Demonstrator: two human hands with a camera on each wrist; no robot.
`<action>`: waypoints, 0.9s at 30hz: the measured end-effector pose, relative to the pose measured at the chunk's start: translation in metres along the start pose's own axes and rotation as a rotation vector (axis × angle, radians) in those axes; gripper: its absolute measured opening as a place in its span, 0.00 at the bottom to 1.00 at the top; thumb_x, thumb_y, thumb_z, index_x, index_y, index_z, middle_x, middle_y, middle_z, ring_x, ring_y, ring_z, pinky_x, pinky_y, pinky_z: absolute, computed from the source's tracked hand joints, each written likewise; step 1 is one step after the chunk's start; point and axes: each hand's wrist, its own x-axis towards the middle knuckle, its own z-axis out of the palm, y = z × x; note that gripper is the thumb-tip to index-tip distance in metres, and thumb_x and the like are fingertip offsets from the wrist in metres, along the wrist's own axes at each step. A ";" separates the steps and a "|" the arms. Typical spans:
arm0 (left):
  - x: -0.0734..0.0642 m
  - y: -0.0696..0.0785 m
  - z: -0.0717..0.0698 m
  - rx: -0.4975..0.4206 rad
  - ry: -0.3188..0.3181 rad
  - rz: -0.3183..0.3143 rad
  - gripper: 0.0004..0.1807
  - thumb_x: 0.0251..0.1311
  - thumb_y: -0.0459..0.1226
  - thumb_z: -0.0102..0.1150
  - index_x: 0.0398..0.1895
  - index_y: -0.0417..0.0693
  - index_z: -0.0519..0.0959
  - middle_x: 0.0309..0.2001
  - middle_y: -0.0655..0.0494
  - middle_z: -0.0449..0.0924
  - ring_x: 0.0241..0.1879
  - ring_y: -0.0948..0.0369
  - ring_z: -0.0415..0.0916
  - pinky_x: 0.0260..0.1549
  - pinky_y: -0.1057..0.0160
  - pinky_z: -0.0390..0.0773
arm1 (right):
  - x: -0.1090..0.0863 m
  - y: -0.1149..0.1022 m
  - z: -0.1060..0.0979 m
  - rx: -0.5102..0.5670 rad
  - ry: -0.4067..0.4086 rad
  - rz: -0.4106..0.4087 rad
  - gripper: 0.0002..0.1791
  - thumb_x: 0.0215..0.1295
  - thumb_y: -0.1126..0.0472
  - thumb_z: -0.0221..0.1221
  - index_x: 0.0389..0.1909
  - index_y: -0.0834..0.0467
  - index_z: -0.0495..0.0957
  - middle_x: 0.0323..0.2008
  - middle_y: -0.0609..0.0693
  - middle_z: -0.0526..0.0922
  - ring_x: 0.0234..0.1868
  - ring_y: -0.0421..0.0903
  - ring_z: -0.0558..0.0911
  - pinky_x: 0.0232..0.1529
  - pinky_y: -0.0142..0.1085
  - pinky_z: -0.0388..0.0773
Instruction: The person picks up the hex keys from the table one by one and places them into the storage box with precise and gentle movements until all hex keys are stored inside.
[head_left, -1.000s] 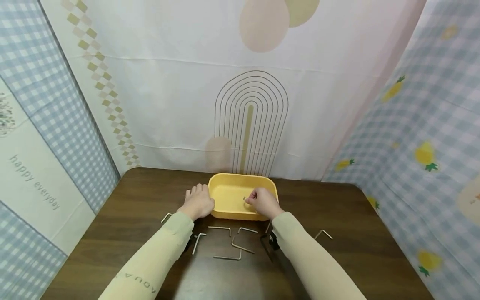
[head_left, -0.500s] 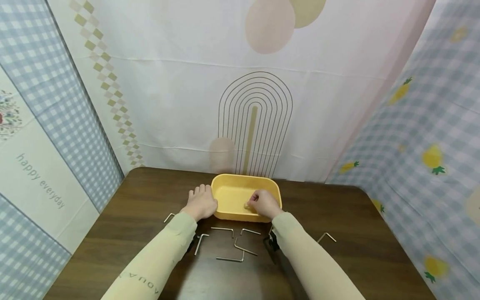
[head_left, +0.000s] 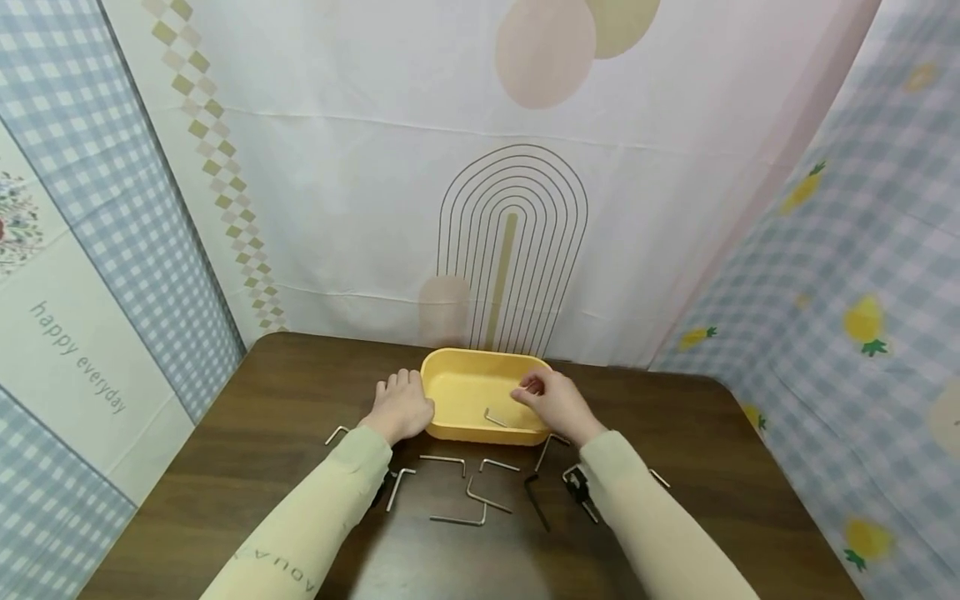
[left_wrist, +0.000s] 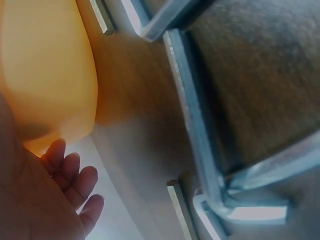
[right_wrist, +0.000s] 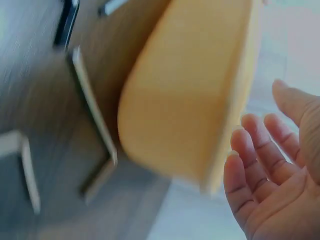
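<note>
A yellow plastic bin (head_left: 480,434) stands at the back of the table, and one hex key (head_left: 495,418) lies on its floor. My left hand (head_left: 399,407) rests at the bin's left side, thumb against the rim. Its fingers look loosely bent in the left wrist view, with nothing gripped. My right hand (head_left: 558,402) is over the bin's right end, holding nothing. In the right wrist view its fingers and thumb (right_wrist: 295,100) are apart and relaxed beside the bin wall (right_wrist: 175,100).
Several silver hex keys, such as one (head_left: 442,458) before the bin, lie scattered on the dark wooden table (head_left: 300,375). A black hex key (head_left: 536,502) lies right of centre. A patterned curtain (head_left: 360,225) hangs behind the table.
My right hand has let go of the hex key, which now lies in the bin. That hand has moved up and to the right; the left hand stays at the bin.
</note>
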 end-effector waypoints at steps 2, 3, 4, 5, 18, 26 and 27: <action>0.000 0.000 -0.002 0.006 0.001 0.000 0.21 0.64 0.43 0.44 0.53 0.35 0.67 0.46 0.44 0.65 0.49 0.47 0.63 0.51 0.46 0.59 | -0.007 0.009 -0.014 0.007 0.026 0.003 0.13 0.60 0.50 0.67 0.38 0.55 0.79 0.32 0.46 0.80 0.33 0.44 0.77 0.36 0.40 0.74; 0.000 0.001 -0.003 0.006 0.002 0.000 0.21 0.64 0.43 0.44 0.52 0.35 0.67 0.45 0.44 0.65 0.49 0.47 0.63 0.50 0.46 0.59 | -0.010 0.015 -0.020 0.011 0.035 0.002 0.14 0.59 0.50 0.67 0.39 0.55 0.79 0.32 0.46 0.80 0.34 0.44 0.77 0.36 0.40 0.74; 0.000 0.001 -0.004 0.006 0.004 -0.001 0.21 0.63 0.43 0.44 0.52 0.35 0.67 0.45 0.44 0.65 0.48 0.46 0.63 0.50 0.46 0.59 | -0.014 0.021 -0.025 0.016 0.036 0.004 0.15 0.59 0.50 0.67 0.40 0.55 0.79 0.33 0.46 0.80 0.34 0.44 0.77 0.36 0.40 0.74; 0.000 0.001 -0.005 0.005 0.004 -0.002 0.21 0.63 0.42 0.44 0.52 0.35 0.67 0.45 0.44 0.65 0.48 0.46 0.63 0.50 0.46 0.58 | -0.018 0.028 -0.030 0.021 0.037 0.009 0.15 0.59 0.50 0.67 0.40 0.55 0.79 0.33 0.46 0.80 0.34 0.44 0.77 0.36 0.40 0.74; 0.005 -0.014 -0.009 -0.014 -0.036 -0.034 0.24 0.63 0.42 0.44 0.56 0.33 0.66 0.47 0.42 0.64 0.51 0.45 0.61 0.52 0.44 0.55 | -0.042 0.088 -0.012 -0.004 -0.164 0.043 0.21 0.55 0.48 0.69 0.45 0.56 0.79 0.37 0.47 0.78 0.38 0.43 0.75 0.42 0.42 0.73; 0.004 -0.007 -0.008 -0.013 -0.043 -0.028 0.23 0.64 0.42 0.44 0.56 0.34 0.66 0.46 0.43 0.64 0.50 0.45 0.61 0.51 0.45 0.55 | -0.039 0.093 -0.001 -0.001 -0.240 -0.055 0.20 0.55 0.52 0.70 0.44 0.57 0.78 0.39 0.48 0.77 0.41 0.47 0.73 0.44 0.45 0.70; 0.004 -0.006 -0.007 -0.010 -0.047 -0.027 0.23 0.64 0.42 0.43 0.56 0.34 0.66 0.47 0.43 0.64 0.50 0.45 0.61 0.51 0.45 0.55 | -0.039 0.094 -0.001 0.004 -0.246 -0.069 0.18 0.56 0.53 0.70 0.43 0.57 0.78 0.38 0.49 0.77 0.41 0.48 0.72 0.43 0.44 0.70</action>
